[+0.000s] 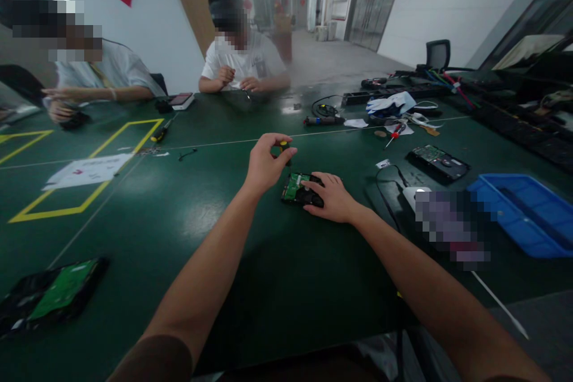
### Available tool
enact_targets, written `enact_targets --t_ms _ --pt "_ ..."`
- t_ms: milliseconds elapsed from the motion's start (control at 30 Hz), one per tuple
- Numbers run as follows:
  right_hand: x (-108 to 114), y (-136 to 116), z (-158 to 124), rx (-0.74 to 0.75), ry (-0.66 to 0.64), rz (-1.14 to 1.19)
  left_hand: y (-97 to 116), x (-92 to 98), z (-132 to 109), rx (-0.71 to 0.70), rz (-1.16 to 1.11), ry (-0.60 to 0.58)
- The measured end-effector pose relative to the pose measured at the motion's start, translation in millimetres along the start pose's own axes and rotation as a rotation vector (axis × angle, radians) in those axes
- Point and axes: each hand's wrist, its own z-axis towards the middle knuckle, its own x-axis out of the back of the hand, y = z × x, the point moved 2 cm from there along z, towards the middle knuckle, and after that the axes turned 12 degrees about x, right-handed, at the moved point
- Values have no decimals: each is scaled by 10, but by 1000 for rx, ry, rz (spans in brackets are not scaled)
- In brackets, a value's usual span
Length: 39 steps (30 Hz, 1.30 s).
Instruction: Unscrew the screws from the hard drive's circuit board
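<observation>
A hard drive with a green circuit board facing up lies on the green table in front of me. Over its right part rests my right hand, thumb on the near side and fingers across the top, gripping it. My left hand is raised just above the drive's far left corner. Pinched between its thumb and fingers is a small screwdriver with a yellow and black handle. The screwdriver's shaft points down; I cannot tell whether its tip touches the drive.
Another hard drive lies to the right, near a blue tray. A drive with a green board sits at the near left. Farther off are a red screwdriver, gloves and a yellow-black screwdriver. Two people sit across the table.
</observation>
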Motion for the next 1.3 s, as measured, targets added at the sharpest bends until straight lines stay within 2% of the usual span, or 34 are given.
enact_targets --t_ms 100,267,433,767,967,1300 --pt "-4 1 0 -2 3 1 -3 -7 1 40 -71 -1" --pt "15 -8 4 4 -7 15 -28 -64 2 186 -357 -141" --pt "21 -13 5 -3 -14 12 -17 -67 -5 228 -446 -169" --pt "5 1 5 -7 -18 18 -45 -69 -3 65 -171 -112" --pt "7 -1 1 -2 -13 17 58 -30 -33 -86 76 4" --pt "0 -3 -3 0 -9 5 89 -9 -45 -90 57 16"
